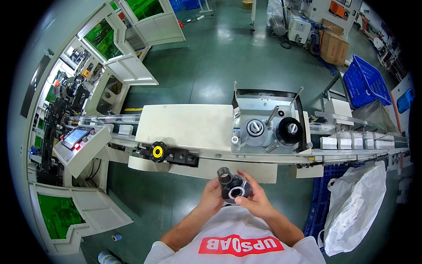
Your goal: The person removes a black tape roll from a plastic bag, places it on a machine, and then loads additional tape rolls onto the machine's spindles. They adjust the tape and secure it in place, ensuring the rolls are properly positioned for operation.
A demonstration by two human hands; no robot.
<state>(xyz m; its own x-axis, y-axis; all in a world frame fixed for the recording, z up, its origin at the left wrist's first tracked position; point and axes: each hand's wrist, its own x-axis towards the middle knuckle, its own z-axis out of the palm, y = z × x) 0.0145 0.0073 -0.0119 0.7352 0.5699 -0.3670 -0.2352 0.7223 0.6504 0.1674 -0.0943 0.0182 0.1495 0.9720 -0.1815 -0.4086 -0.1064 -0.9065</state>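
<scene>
Both hands hold a black ribbon roll set [232,187] in front of my chest: one small empty dark core at the top left and a larger black roll with a pale inner ring below it. My left hand [212,196] cups it from the left. My right hand [255,196] grips it from the right, thumb near the pale ring. Straight ahead stands a cream machine housing [184,125] with two spindles, a grey hub [255,128] and a black roll [289,130].
A conveyor with white boxes [356,143] runs off to the right. A control panel with a small screen [75,137] sits at left. A white sack [356,207] stands at lower right, a blue crate [365,81] behind. A yellow-centred black knob [158,152] faces me.
</scene>
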